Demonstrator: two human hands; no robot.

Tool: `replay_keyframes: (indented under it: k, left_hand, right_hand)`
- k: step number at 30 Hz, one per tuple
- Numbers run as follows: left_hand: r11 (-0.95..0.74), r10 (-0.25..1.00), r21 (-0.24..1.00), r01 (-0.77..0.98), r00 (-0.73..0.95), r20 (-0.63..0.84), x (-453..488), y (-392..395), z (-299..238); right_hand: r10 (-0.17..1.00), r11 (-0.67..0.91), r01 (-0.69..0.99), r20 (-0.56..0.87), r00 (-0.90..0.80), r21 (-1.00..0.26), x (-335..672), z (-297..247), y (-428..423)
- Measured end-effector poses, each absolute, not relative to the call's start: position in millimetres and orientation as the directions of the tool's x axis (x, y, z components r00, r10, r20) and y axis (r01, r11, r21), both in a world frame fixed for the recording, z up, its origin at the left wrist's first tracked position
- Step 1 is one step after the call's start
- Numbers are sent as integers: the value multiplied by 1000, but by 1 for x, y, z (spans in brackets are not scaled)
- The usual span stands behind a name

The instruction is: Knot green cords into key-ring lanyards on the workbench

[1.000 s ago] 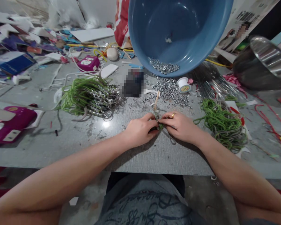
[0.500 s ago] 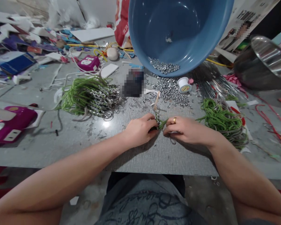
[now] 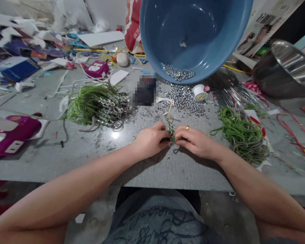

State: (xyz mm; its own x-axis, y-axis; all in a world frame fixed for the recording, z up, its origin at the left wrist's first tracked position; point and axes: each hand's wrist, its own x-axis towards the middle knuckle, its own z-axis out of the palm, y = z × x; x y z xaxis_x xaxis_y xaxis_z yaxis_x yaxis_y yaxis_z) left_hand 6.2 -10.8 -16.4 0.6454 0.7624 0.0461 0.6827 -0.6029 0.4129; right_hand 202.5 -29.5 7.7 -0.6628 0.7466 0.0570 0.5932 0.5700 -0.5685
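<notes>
My left hand (image 3: 150, 140) and my right hand (image 3: 193, 140) meet at the middle of the grey table (image 3: 96, 152), fingers pinched together on a short green cord (image 3: 171, 130) with small metal nuts on it. A ring shows on my right hand. Loose metal nuts (image 3: 183, 100) lie spread just beyond my hands, below a tilted blue basin (image 3: 193, 34) that holds more nuts. A wooden stick (image 3: 170, 109) lies above my fingers.
A heap of green cords with metal rings (image 3: 96, 105) lies at left, and another green cord pile (image 3: 240, 134) at right. A white thread spool (image 3: 199, 92), a steel bowl (image 3: 286, 69), purple boxes (image 3: 12, 134) and scattered clutter surround them.
My right hand has moved left, back against my left hand, after pulling slightly apart half a second ago. The green cord between them is now mostly covered by the fingers.
</notes>
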Motion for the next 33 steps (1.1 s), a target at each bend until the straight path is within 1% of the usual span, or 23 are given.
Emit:
replay_keyframes:
  k: [2,3,5,7,11,15,20,23,25,29,33]
  left_hand:
    - [-603,762,408,685,646,42,6,-10,-16]
    - [-605,761,405,686,648,39,6,-9,-16]
    - [-611,754,401,682,656,34,6,-8,-16]
    - [-616,748,403,677,663,27,6,-8,-16]
    - [-611,745,421,670,667,21,6,-7,-16]
    - [-595,746,470,651,666,21,6,-6,-15]
    - [-568,753,526,633,658,21,7,-5,-13]
    - [-554,756,561,615,655,28,7,-4,-12]
    - [-553,758,564,613,651,36,6,-4,-13]
    - [-563,756,539,627,654,28,7,-3,-15]
    - [-550,765,521,653,644,1,7,-4,-16]
  right_hand:
    - [832,485,589,134,-538,-646,200,4,-29]
    - [865,444,604,141,-482,-662,199,1,-29]
    - [902,391,645,132,-412,-657,197,-4,-29]
    - [910,384,680,131,-394,-625,196,-9,-28]
    - [879,455,695,155,-451,-557,195,-18,-27]
    - [861,493,700,172,-479,-516,195,-21,-28]
    - [851,499,737,96,-517,-455,197,-12,-30]
    - [844,491,747,31,-535,-448,198,-6,-29]
    - [831,502,732,21,-556,-461,199,-4,-28]
    - [794,561,674,84,-602,-480,199,-6,-24]
    - [769,602,655,112,-629,-457,197,-9,-22]
